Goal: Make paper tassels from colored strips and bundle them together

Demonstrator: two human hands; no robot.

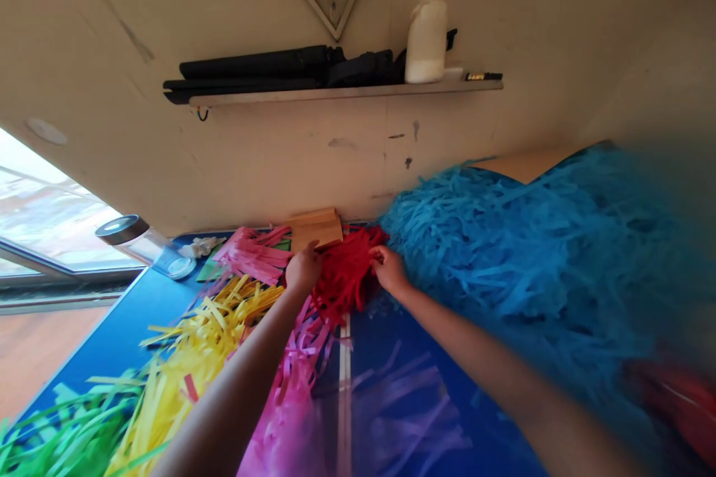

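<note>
A bunch of red paper fringe (345,272) lies at the far end of the blue table, between my two hands. My left hand (303,270) is closed at its left edge, close to a brown cardboard piece (316,227). On the other side my right hand (389,270) pinches the fringe's right edge between thumb and fingers. Pink fringe (254,253) sits left of my left hand, and yellow fringe (209,335) runs beneath and beside my left forearm. Magenta fringe (291,410) spreads between my arms. A large heap of blue fringe (503,253) rises beside my right hand.
Green fringe (72,425) lies at the near left of the blue table (139,320). A clear jar with a dark lid (148,246) tilts near the window. Above, a wall shelf (347,94) holds a white squeeze bottle (426,37) and black items (257,71).
</note>
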